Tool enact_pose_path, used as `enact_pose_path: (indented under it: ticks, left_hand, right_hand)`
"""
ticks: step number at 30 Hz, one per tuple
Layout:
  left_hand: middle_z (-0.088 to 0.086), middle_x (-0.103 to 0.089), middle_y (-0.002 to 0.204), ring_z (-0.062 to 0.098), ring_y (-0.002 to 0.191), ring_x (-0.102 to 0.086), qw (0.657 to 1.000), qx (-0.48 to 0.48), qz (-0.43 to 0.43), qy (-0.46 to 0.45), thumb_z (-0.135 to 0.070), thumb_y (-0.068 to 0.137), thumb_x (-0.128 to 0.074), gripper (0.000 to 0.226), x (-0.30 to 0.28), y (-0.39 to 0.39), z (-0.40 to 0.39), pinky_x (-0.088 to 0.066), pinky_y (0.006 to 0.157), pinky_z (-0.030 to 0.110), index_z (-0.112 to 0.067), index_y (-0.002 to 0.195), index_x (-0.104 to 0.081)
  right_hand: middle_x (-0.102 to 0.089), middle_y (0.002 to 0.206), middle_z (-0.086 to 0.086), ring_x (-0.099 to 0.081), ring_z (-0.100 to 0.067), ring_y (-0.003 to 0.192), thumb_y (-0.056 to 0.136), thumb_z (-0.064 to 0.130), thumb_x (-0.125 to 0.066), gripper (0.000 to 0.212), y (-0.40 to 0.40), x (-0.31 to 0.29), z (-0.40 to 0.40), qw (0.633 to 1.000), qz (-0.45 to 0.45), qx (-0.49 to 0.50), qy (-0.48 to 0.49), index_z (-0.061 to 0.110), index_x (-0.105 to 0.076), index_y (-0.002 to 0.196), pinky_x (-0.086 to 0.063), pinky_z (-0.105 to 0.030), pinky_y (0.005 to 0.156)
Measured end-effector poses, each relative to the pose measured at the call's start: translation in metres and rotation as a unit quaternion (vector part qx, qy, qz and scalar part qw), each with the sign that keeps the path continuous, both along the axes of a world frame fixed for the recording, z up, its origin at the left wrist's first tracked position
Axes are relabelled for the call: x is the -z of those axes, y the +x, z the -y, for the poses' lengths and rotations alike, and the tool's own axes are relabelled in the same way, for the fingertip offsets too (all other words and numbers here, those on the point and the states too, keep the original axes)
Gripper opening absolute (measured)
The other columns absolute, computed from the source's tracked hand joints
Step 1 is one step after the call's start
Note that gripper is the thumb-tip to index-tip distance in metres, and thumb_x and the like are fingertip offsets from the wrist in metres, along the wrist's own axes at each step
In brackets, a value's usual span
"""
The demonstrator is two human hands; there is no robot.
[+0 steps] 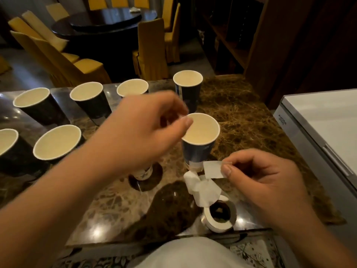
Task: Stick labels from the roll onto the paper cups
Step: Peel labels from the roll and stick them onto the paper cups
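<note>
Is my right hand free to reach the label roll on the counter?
Probably not yet: the right hand pinches a label. The roll lies uncovered just beneath it, so nothing else blocks it.

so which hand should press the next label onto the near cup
The right hand. It already pinches a peeled label just beside the lower wall of the near cup. The left hand is up at that cup's rim, well placed to steady it.
</note>
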State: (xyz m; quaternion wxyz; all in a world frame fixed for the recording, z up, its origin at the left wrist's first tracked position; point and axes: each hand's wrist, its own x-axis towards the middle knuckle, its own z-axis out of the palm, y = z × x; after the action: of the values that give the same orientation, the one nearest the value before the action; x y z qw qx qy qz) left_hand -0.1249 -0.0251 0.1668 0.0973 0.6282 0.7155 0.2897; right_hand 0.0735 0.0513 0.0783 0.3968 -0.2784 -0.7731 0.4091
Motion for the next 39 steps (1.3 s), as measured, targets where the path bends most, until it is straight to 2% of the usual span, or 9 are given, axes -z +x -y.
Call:
enact_pose_path:
  ticks: [6, 11, 16, 21, 25, 28, 31, 35, 39]
  left_hand:
    - [-0.002, -0.060, 0.126, 0.010, 0.109, -0.057, 0.992, 0.007, -0.129, 0.003, -0.041, 0.092, -0.060, 0.047, -0.012, -0.047, -0.115, -0.044, 0.081, 0.014, -0.020, 0.133, -0.052]
    - [0.009, -0.034, 0.153, 0.031, 0.138, -0.036, 0.964, -0.004, -0.232, -0.127, -0.048, 0.078, -0.074, 0.091, 0.030, -0.084, -0.201, -0.039, 0.109, 0.042, -0.018, 0.149, -0.027]
    - [0.012, -0.032, 0.152, 0.037, 0.134, -0.040, 0.949, -0.034, -0.223, -0.222, -0.043, 0.074, -0.079, 0.100, 0.062, -0.100, -0.234, -0.046, 0.102, 0.048, -0.027, 0.152, -0.017]
    - [0.010, -0.039, 0.144, 0.033, 0.128, -0.045, 0.974, -0.031, -0.139, -0.177, -0.035, 0.075, -0.080, 0.093, 0.053, -0.112, -0.239, -0.046, 0.097, 0.040, -0.026, 0.150, -0.025]
    - [0.008, -0.038, 0.149, 0.027, 0.133, -0.041, 0.996, -0.002, -0.008, -0.090, -0.033, 0.077, -0.079, 0.091, 0.006, -0.115, -0.223, -0.039, 0.104, 0.034, -0.027, 0.151, -0.027]
    - [0.006, -0.044, 0.144, 0.023, 0.126, -0.051, 0.992, 0.044, 0.094, -0.065, -0.035, 0.073, -0.081, 0.095, -0.031, -0.109, -0.202, -0.045, 0.106, 0.040, -0.027, 0.151, -0.027]
    - [0.006, -0.053, 0.131, 0.019, 0.111, -0.063, 0.979, 0.085, 0.177, -0.051, -0.032, 0.067, -0.081, 0.100, -0.057, -0.100, -0.181, -0.050, 0.100, 0.038, -0.028, 0.151, -0.025]
    - [0.001, -0.054, 0.129, 0.021, 0.111, -0.064, 0.956, 0.085, 0.280, 0.029, -0.031, 0.065, -0.081, 0.103, -0.077, -0.085, -0.161, -0.055, 0.091, 0.041, -0.029, 0.151, -0.024]
    - [0.013, -0.060, 0.126, 0.031, 0.109, -0.065, 0.873, 0.015, 0.453, 0.181, -0.026, 0.070, -0.077, 0.088, -0.070, -0.075, -0.156, -0.056, 0.087, 0.049, -0.018, 0.146, -0.033]
  right_hand:
    - [-0.071, 0.073, 0.011, -0.067, -0.013, 0.067, 0.080, 0.017, -0.078, 0.016, -0.003, -0.009, -0.012, 1.000, -0.001, 0.014, -0.004, 0.031, -0.071, 0.083, -0.057, -0.032, 0.057]
    - [-0.070, 0.071, 0.010, -0.065, -0.014, 0.063, 0.079, 0.016, -0.077, 0.017, -0.002, -0.011, -0.018, 1.000, 0.006, 0.024, -0.001, 0.032, -0.071, 0.081, -0.055, -0.034, 0.055]
    - [-0.070, 0.072, 0.011, -0.064, -0.014, 0.066, 0.075, 0.014, -0.076, 0.020, 0.006, -0.006, -0.027, 0.997, -0.008, 0.062, -0.037, 0.033, -0.071, 0.079, -0.054, -0.033, 0.058]
    - [-0.070, 0.074, 0.008, -0.064, -0.015, 0.068, 0.076, 0.009, -0.074, 0.027, 0.006, -0.004, -0.042, 0.995, 0.006, 0.069, -0.066, 0.036, -0.071, 0.077, -0.056, -0.035, 0.060]
    - [-0.069, 0.081, 0.004, -0.063, -0.019, 0.070, 0.072, 0.031, -0.068, 0.012, 0.001, -0.026, -0.062, 0.994, -0.035, 0.075, -0.066, 0.034, -0.069, 0.083, -0.057, -0.042, 0.059]
    - [-0.069, 0.087, 0.005, -0.065, -0.013, 0.076, 0.077, 0.030, -0.067, 0.009, -0.010, -0.058, -0.082, 0.994, -0.087, 0.069, -0.022, 0.029, -0.068, 0.086, -0.058, -0.028, 0.064]
    - [-0.066, 0.080, 0.006, -0.063, -0.011, 0.077, 0.086, 0.015, -0.067, 0.015, -0.036, -0.088, -0.108, 0.985, -0.171, 0.018, -0.021, 0.030, -0.066, 0.088, -0.055, -0.023, 0.069]
    - [-0.063, 0.073, 0.006, -0.059, -0.011, 0.068, 0.083, 0.016, -0.065, 0.010, -0.081, -0.116, -0.138, 0.948, -0.281, -0.065, -0.136, 0.026, -0.066, 0.086, -0.049, -0.027, 0.065]
    - [-0.063, 0.066, 0.006, -0.055, -0.010, 0.062, 0.092, 0.008, -0.058, 0.010, -0.108, -0.132, -0.133, 0.911, -0.333, -0.112, -0.214, 0.017, -0.061, 0.089, -0.046, -0.023, 0.062]
